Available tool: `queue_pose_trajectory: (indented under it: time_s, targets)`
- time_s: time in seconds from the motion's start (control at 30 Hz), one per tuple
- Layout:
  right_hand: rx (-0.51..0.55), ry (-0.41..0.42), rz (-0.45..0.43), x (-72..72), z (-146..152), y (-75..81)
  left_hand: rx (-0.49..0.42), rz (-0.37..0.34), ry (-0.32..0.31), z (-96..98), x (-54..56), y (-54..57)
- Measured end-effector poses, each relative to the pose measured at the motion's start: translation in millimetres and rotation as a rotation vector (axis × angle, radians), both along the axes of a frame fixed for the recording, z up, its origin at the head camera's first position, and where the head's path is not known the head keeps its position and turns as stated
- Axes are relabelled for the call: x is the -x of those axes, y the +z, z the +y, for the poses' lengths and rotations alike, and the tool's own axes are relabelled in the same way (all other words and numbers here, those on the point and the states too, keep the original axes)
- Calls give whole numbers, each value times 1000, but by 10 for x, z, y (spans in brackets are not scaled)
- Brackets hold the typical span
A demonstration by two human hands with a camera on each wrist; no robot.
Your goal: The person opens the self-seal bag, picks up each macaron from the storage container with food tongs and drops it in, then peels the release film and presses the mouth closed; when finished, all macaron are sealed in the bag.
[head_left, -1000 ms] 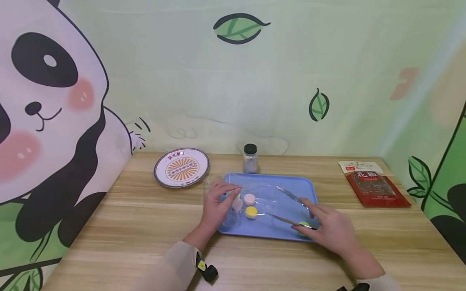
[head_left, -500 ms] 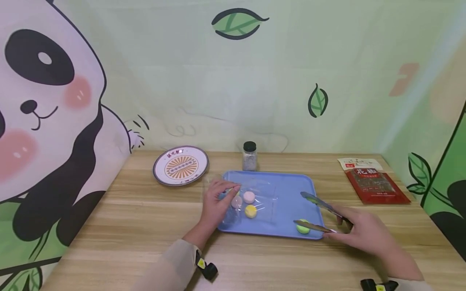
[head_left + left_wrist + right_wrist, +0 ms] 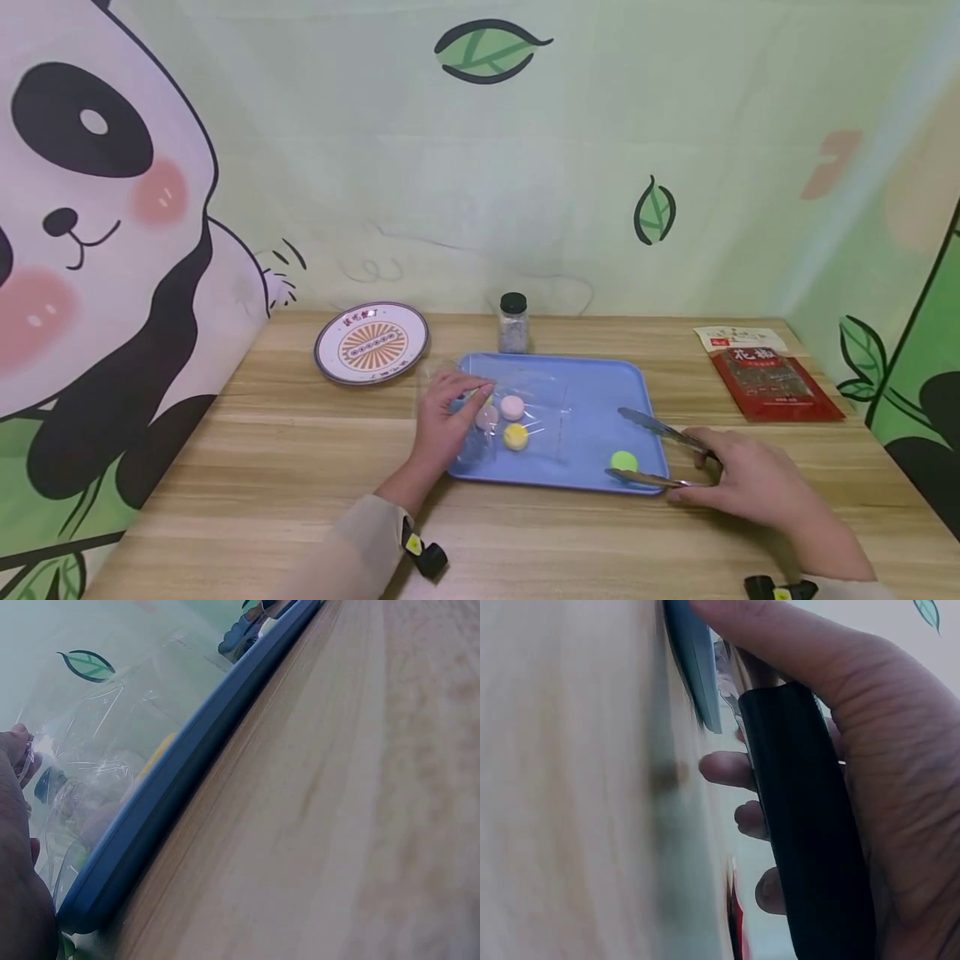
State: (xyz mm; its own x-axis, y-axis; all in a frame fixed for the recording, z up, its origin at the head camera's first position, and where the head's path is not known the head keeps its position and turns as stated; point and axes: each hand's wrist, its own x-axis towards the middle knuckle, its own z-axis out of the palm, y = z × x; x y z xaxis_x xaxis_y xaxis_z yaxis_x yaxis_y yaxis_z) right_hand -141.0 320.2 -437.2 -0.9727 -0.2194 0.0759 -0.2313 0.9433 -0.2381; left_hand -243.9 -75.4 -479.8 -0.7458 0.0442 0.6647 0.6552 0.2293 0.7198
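My left hand (image 3: 442, 421) pinches the edge of a clear plastic bag (image 3: 553, 400), which lies over the left part of a blue tray (image 3: 592, 387). Inside the bag show a yellow macaron (image 3: 515, 437), a pink macaron (image 3: 512, 407) and a pale mauve macaron (image 3: 487, 417), with a bit of green partly hidden by my fingers. My right hand (image 3: 761, 479) grips metal tongs (image 3: 660, 428) by their black handle (image 3: 802, 810). The tongs are spread over the tray's right end. A green macaron (image 3: 623, 459) lies between their tips, right at the near arm.
A patterned white plate (image 3: 371, 343) is on the wooden table (image 3: 300, 500) at the back left. Behind the tray stands a jar (image 3: 513, 329) with a black lid. A red spice packet (image 3: 780, 387) lies to the far right.
My right hand has drawn the tongs rightward from beside the bag to the green macaron, their near arm ending on its near side. My left hand keeps its hold on the bag.
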Motion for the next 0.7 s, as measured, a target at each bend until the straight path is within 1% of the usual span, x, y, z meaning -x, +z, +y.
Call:
queue_pose_trajectory:
  time_s: [0.07,0.23,0.37,0.5,0.7]
  targets:
    - [-14,-4,5,-5,7,-4,4,-6,1,2,-5,1]
    - [-31,7,63,8,36,-32,4,-21,7,3,-9,6]
    - [4,21,95,17,37,-53,11,-29,13,-3,-8,-6]
    - [37,22,118,7,16,-55,12,-20,12,-2,-1,-23]
    - [69,47,187,-1,-2,-44,6,-18,8,1,-1,-13]
